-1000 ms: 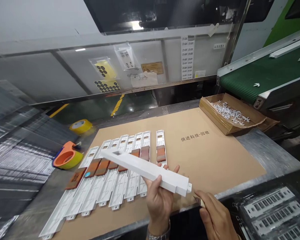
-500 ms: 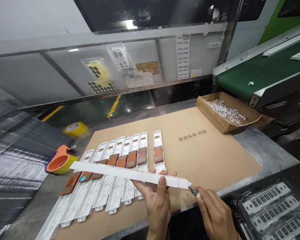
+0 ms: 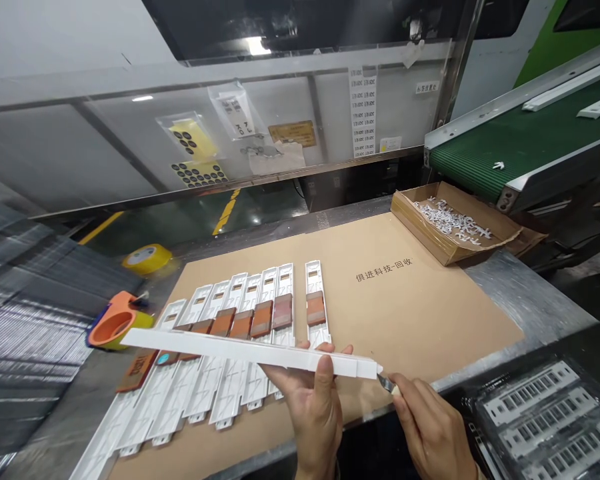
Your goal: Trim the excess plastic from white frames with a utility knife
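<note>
A long white plastic strip [image 3: 240,348] is held aloft across the table, slanting down to the right. My left hand [image 3: 316,400] is closed around it near its right part, thumb in front and fingers behind. In my right hand [image 3: 433,420] is a small knife [image 3: 387,383], pinched close to its metal blade. The blade meets the right end of the strip; most of the handle is hidden in the fingers. Behind the strip, several white plastic parts [image 3: 225,390] lie side by side, with reddish-brown blocks [image 3: 263,319] resting on them. One more white part [image 3: 314,277] lies a little apart.
A cardboard tray [image 3: 423,233] holds small white scraps at the back right, below a green conveyor [image 3: 467,157]. Yellow tape [image 3: 147,259] and an orange tape dispenser [image 3: 115,320] stand left. Bagged white frames [image 3: 540,403] sit at lower right. Brown cardboard [image 3: 375,307] covers the table.
The strip's left end has swung slightly left and down in view. Both hands keep nearly the same place, the blade still at the strip's right end. The whole view has shifted a little.
</note>
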A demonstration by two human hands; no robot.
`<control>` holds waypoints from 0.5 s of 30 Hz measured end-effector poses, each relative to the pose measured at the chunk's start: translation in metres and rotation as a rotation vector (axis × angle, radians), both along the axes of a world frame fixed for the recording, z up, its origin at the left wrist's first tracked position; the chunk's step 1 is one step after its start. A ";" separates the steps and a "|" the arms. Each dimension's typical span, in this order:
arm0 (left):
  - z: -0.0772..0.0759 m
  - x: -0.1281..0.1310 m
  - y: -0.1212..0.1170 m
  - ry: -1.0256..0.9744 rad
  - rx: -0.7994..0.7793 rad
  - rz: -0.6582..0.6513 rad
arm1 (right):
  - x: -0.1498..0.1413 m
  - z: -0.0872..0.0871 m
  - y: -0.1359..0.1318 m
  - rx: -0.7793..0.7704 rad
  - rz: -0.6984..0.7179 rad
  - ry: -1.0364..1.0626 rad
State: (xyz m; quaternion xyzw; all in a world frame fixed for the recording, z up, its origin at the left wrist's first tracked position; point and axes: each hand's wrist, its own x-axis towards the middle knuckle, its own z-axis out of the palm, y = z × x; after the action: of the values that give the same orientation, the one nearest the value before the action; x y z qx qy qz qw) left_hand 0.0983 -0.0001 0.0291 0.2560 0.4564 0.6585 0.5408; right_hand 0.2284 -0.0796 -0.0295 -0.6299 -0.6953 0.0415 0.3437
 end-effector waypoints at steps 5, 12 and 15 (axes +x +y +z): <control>-0.003 0.000 0.000 0.002 0.000 -0.002 | 0.000 0.004 -0.001 0.026 -0.018 -0.033; 0.001 -0.001 -0.001 -0.022 -0.030 0.011 | 0.007 0.002 0.003 0.034 -0.112 -0.087; 0.004 -0.001 -0.001 -0.036 -0.042 0.010 | 0.015 0.001 0.005 0.017 -0.155 -0.060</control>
State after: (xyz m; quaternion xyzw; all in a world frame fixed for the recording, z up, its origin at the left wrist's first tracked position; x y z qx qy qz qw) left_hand 0.0971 -0.0007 0.0327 0.2305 0.4615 0.6560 0.5509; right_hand 0.2431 -0.0746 -0.0287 -0.6797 -0.6548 -0.0098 0.3304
